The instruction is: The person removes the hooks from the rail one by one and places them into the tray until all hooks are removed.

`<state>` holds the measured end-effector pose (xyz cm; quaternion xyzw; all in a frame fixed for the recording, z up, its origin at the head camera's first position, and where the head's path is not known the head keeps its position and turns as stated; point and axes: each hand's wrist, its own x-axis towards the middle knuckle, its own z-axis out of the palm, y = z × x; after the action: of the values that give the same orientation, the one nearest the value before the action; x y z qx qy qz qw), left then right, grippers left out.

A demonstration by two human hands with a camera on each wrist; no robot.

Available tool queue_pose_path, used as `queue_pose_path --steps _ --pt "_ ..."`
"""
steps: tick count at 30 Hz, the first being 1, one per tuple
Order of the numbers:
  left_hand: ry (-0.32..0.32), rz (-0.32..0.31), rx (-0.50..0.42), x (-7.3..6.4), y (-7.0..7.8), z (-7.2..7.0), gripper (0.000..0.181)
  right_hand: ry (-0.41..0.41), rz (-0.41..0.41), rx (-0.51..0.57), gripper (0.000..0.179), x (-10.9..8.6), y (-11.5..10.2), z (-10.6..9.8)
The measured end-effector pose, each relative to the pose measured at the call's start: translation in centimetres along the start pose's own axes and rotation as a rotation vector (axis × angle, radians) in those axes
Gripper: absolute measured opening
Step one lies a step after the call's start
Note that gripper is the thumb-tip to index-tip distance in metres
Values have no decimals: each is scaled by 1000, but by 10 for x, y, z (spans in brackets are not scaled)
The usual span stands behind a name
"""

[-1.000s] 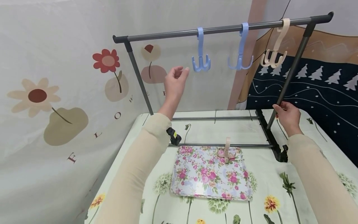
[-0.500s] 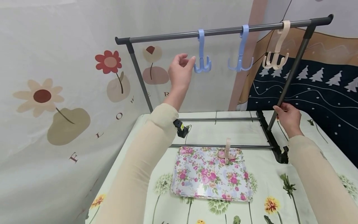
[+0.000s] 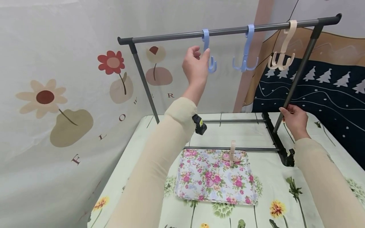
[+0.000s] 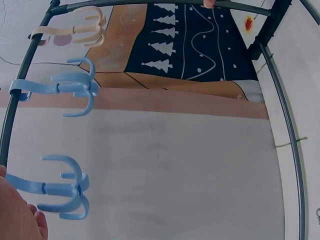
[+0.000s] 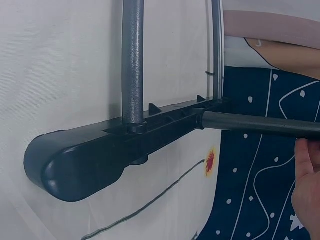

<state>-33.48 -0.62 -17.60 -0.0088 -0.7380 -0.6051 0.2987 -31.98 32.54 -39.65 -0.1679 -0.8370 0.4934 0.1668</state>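
Note:
My left hand [image 3: 196, 65] is raised beside the left blue four-prong hook [image 3: 212, 65], its fingers loosely bent. In the head view it covers part of that hook; in the left wrist view the hook [image 4: 65, 190] hangs close by the hand [image 4: 20, 215], and no grip on it shows. A second blue hook [image 3: 246, 50] and a beige hook [image 3: 282, 47] hang farther right on the grey top bar [image 3: 171, 36]. My right hand [image 3: 296, 122] pinches the rack's right upright pole [image 3: 296, 79] low down, above the black base foot [image 3: 273, 139].
A floral tray [image 3: 214, 180] lies on the flower-print cloth [image 3: 137, 196] in front of the rack, with a pink hook [image 3: 232, 153] on it. Two lower rods [image 3: 233, 121] join the base. The left upright [image 3: 144, 82] stands near the curtain [image 3: 71, 38].
My left hand has moved up and to the right, from apart from the left blue hook to right beside it. The right hand has stayed on the pole.

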Motion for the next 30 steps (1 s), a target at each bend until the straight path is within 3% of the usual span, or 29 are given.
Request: queue_pose_path --steps 7,17,30 --pt "36 -35 73 3 4 12 36 8 4 -5 54 0 1 -1" --pt "74 -122 91 8 -1 20 32 18 -2 -9 57 1 1 2" --pt "147 -116 171 14 -9 32 23 13 -13 8 55 2 3 1"
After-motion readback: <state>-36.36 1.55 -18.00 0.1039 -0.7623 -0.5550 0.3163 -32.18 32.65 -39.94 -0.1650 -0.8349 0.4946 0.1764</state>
